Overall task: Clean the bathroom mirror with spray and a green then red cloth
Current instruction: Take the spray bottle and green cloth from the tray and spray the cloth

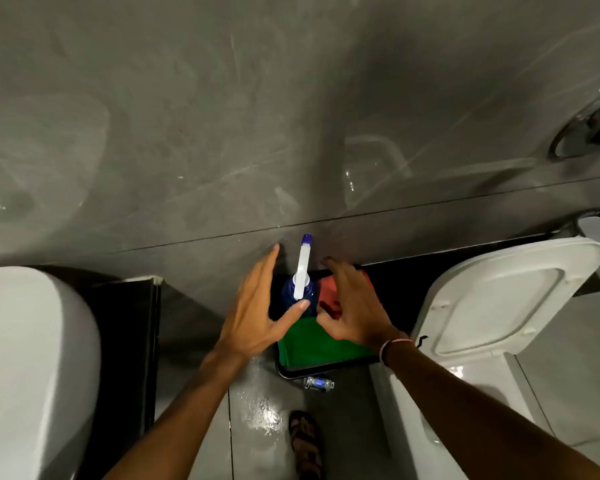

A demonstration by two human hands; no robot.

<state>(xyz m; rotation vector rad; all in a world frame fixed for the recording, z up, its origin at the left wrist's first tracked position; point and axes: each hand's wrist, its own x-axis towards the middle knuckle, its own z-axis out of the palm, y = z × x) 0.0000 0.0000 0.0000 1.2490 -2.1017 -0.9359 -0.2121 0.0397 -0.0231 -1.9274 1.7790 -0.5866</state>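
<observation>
A blue spray bottle point(297, 296) with a white trigger head stands upright in a black tray point(293, 370) on the floor. A green cloth point(312, 346) lies folded in the tray's near half, and a red cloth point(329, 292) lies behind it. My left hand point(257, 313) is spread open just left of the bottle, thumb by its shoulder, holding nothing. My right hand point(352, 310) hovers open above the red cloth, fingers apart, covering part of it. No mirror is in view.
A white basin point(32, 358) bulges at the left beside a dark cabinet. A toilet with its lid point(506, 299) raised stands at the right. The grey tiled wall fills the top. A small wrapper point(317, 382) lies on the wet floor near my sandalled foot point(305, 441).
</observation>
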